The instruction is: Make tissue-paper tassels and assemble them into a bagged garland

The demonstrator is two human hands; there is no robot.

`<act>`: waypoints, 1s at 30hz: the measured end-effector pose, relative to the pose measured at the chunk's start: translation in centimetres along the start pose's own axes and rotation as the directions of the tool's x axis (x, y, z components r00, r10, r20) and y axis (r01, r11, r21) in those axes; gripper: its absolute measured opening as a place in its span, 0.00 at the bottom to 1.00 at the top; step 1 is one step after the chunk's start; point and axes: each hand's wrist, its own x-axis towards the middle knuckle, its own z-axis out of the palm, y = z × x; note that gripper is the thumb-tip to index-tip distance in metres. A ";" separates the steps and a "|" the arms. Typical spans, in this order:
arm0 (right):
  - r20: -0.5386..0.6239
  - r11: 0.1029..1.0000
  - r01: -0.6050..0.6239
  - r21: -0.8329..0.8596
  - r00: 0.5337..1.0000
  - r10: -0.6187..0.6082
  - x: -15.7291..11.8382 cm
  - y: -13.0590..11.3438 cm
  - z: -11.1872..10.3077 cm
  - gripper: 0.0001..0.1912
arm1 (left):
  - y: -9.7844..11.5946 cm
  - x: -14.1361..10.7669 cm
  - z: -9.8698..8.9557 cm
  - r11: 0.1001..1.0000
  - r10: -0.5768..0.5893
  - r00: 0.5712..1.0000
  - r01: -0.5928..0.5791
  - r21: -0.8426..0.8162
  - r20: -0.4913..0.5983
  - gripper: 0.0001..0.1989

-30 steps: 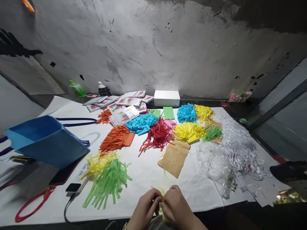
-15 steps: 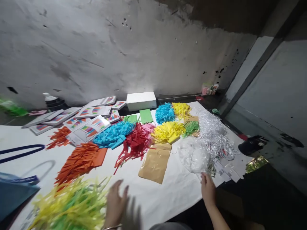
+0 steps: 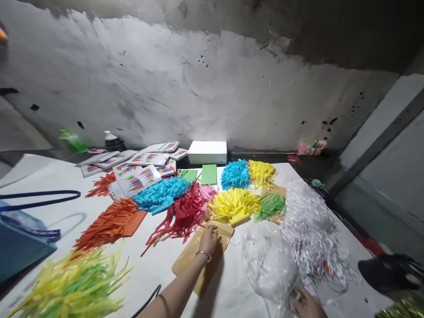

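Note:
My left hand [image 3: 208,238], with a bracelet at the wrist, reaches onto the upper end of a flat brown paper envelope [image 3: 190,255]. Its fingers are bent over the envelope's top edge, and my forearm covers part of the paper. Just beyond the fingertips lies a yellow fringed tissue bundle [image 3: 233,205]. At the lower right, my right hand [image 3: 304,302] is closed on the edge of a crumpled clear plastic bag [image 3: 270,260]. The bag is stretched down towards that hand. Some of the right hand's fingers are hidden or blurred.
Orange [image 3: 102,223], blue [image 3: 162,192] and red fringed bundles [image 3: 187,207] lie left of centre. Yellow-green fringe [image 3: 76,282] is at the front left, beside a blue bag [image 3: 23,243]. Silvery streamers [image 3: 309,221] cover the right side. Printed packs [image 3: 142,179] and a white box [image 3: 207,152] stand behind.
My left hand has moved from beside the yellow-green fringe to the brown envelope, which now lies turned. My right hand has drawn the clear plastic bag towards me. The view has shifted.

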 end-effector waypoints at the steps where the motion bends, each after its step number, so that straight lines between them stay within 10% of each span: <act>1: 0.017 0.998 -0.013 0.055 1.000 0.012 0.7 -0.8 0.0 0.11 | -0.3 1.3 0.1 1.000 -0.014 1.000 0.014 0.011 -0.026 0.11; 4: 0.031 0.966 0.120 0.231 0.991 -0.131 2.2 -8.0 2.7 0.16 | -1.3 4.3 0.2 0.998 -0.048 0.996 0.051 0.039 -0.072 0.12; 8: 0.245 0.762 0.478 0.437 0.752 -0.612 3.2 -23.3 12.0 0.17 | -2.3 7.5 -0.1 0.997 -0.040 0.996 0.044 0.062 -0.074 0.16; 11: 0.277 0.747 0.505 0.433 0.714 -0.643 5.9 -29.9 18.6 0.13 | -3.4 9.3 -1.3 0.997 -0.009 0.998 0.013 0.080 -0.056 0.21; 18: 0.082 0.869 0.422 0.259 0.887 -0.455 13.3 -28.6 22.3 0.18 | -5.2 10.2 -3.9 0.991 0.063 0.994 -0.052 0.124 -0.086 0.22; 25: 0.253 0.717 0.651 0.249 0.670 -0.697 11.9 -30.1 24.1 0.18 | -2.7 10.9 0.0 0.878 0.261 0.965 -0.250 0.408 0.031 0.08; 30: 0.321 0.650 0.699 0.299 0.568 -0.758 14.0 -31.3 25.1 0.13 | -3.0 11.7 -1.3 0.850 0.282 0.948 -0.317 0.420 0.146 0.12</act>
